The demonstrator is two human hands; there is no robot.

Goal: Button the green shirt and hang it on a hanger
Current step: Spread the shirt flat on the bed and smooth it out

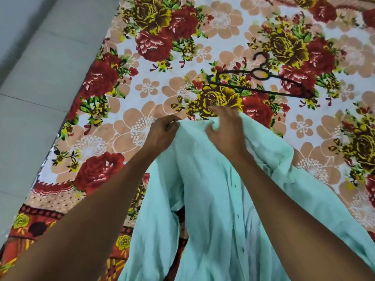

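Two hands are working at the far end of the shirt (213, 199), and we are reading the scene from the big things down. We are looking at a floral bedspread (142, 88) covering the bed, with grey floor (30, 98) running along its left side. Lying on that spread, the pale green shirt is stretching lengthwise away from us, its long axis running from the near edge of the view up to the collar end, where both hands are meeting. A row of small dark buttonholes is running down the placket near the middle, and the front is looking partly open lower down, though we cannot tell how many buttons are done.

Beyond the collar end, apart from the cloth and slightly to the right, the black hanger (261, 82) is lying flat, its bar running crosswise to the shirt and its hook pointing away from us.

Our left hand (162, 132) is pinching the top edge of the fabric, fingers curled tight. Our right hand (225, 128) is gripping the bunched collar, and it is sitting nearer the hanger, so we are judging it the likelier one to reach forward.
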